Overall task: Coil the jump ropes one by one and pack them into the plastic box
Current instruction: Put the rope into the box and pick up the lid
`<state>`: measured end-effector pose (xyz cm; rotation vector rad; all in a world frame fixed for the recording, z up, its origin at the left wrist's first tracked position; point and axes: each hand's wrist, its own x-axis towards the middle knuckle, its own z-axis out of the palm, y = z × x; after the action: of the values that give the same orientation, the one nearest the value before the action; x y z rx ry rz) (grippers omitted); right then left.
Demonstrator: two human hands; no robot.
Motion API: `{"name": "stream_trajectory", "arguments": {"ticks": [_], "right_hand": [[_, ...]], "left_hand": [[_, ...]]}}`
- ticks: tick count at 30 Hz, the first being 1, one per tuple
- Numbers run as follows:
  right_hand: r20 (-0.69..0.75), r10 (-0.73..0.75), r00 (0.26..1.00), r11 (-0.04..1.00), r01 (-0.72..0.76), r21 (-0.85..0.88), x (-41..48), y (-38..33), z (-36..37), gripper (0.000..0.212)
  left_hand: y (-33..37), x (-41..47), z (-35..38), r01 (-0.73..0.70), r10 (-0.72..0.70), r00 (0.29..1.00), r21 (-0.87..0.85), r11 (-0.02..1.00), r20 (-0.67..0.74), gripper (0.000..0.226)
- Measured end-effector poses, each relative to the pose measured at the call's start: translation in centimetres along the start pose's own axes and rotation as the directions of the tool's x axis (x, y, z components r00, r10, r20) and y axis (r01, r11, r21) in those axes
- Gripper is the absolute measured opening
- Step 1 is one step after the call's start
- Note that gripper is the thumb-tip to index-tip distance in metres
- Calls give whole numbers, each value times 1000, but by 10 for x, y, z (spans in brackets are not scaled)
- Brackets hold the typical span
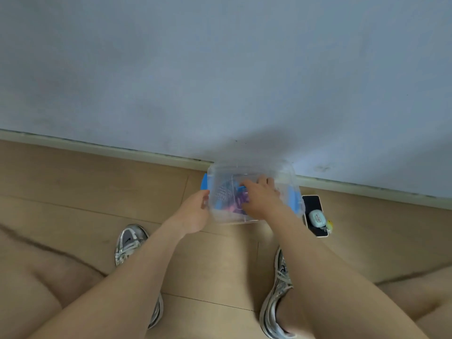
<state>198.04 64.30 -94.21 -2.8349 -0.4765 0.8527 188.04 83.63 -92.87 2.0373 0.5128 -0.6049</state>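
While left hand [195, 211] grips plastic box [288, 174] wall — long axis left-right | right hand [259, 196] presses coiled jump ropes [230, 194] inside.

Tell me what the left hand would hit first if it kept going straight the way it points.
The left hand already sits at the plastic box, so its near left wall comes first, probably at once; the blur hides whether they touch.

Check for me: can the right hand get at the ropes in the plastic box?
Probably yes. The right hand is already down inside the open plastic box, over the ropes; nothing covers them.
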Motion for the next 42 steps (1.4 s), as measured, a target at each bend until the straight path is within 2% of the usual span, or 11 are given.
{"name": "stream_trajectory", "arguments": {"ticks": [7,17,22,24,27,29,32,35,38,40,42], "right_hand": [[-95,79,992,994,-72,81,30,-11,24,55],[-89,212,973,944,-180,276,17,-17,25,52],[-36,96,995,959,-82,270,9,-9,28,50],[-219,140,966,960,-79,268,11,4,30,38],[-549,184,815,973,-72,219,14,34,36,25],[-608,222,763,973,-129,193,12,49,39,27],[-508,580,637,811,-395,432,12,60,37,58],[-191,829,526,519,-596,612,15,81,39,89],[51,765,642,356,-489,796,21,101,46,87],[45,738,673,335,-423,842,23,103,48,74],[0,757,654,345,-399,850,23,101,47,70]], "left_hand": [[-1,30,4,40,-40,999,31,999,-10,59],[-15,59,18,137,-140,976,-29,990,-166,30],[-22,65,27,218,-222,966,-42,975,-130,14],[-17,65,27,220,-222,968,-24,975,-121,12],[-11,61,27,253,-255,959,-31,967,-124,15],[-8,61,27,269,-275,953,-58,961,-128,24],[-5,64,25,286,-292,945,-65,956,-147,48],[-8,67,23,281,-290,949,-93,955,-120,49],[-13,70,24,244,-257,962,-130,961,-95,40],[-13,68,23,202,-226,966,-179,963,-122,40],[-11,67,21,156,-188,970,-196,968,-157,40]]}}
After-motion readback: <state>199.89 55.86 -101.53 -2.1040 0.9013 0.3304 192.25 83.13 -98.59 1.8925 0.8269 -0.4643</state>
